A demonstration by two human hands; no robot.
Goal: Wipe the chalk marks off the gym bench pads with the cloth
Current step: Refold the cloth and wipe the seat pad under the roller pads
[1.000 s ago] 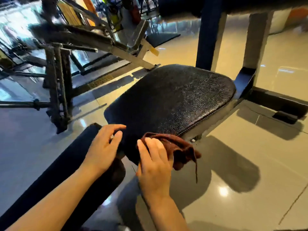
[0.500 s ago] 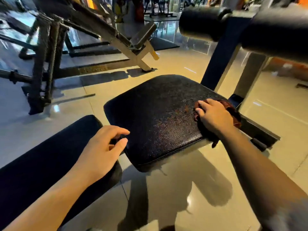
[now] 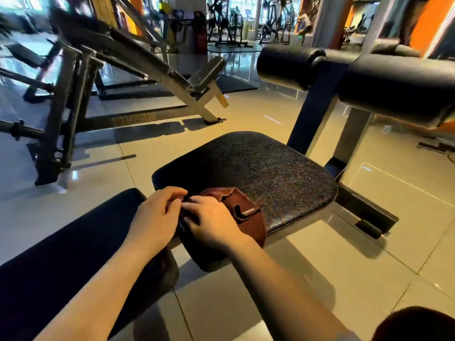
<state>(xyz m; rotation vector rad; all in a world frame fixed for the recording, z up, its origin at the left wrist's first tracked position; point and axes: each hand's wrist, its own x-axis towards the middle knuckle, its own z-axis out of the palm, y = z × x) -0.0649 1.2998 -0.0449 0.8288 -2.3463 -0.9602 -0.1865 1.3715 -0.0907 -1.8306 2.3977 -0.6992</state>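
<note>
Long back pad [image 3: 61, 267] is seen nearest, lower left. Brown cloth [image 3: 246, 215] is bunched on the seat pad's [image 3: 270, 173] near corner, gripped by the right hand [image 3: 211, 225] with curled fingers and pinched at its edge by the left hand [image 3: 155, 217]. Roller pads [image 3: 369, 80] and another bench [image 3: 138, 57] are seen beyond.

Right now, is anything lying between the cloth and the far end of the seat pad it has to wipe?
Nothing visible. The cloth sits at the near edge of the seat pad, under the right hand with the left hand beside it; the pad surface beyond is bare.
</note>
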